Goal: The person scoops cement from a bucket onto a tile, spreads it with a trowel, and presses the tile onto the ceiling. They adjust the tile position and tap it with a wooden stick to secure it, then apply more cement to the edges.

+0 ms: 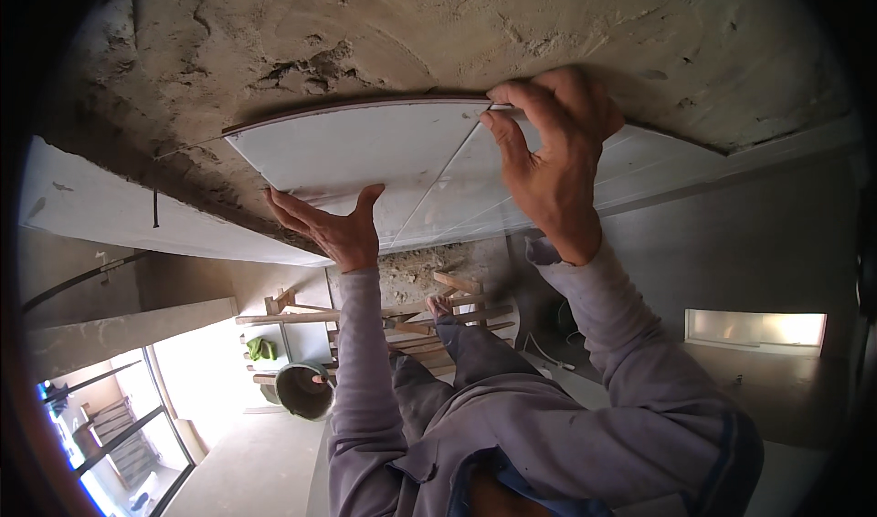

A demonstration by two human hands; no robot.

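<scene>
A white wall tile [352, 142] lies against the rough mortar wall, its upper edge curving across the picture. Another white tile [466, 184] adjoins it on the right along a thin joint. My left hand [340, 234] is open, thumb spread, fingers stretched out by the lower left edge of the first tile. At the top of the joint, my right hand [557, 142] closes its thumb and forefinger on the tile's upper corner. The other right fingers curl over the top edge and are partly hidden.
Bare mortar [365, 24] covers the wall above. A nail [155, 209] sticks out at left, beside a white-tiled side wall [91, 197]. Below stand a wooden scaffold [301, 317], a bucket [304, 391] and a green cloth [261, 348]. A window [119, 426] lies lower left.
</scene>
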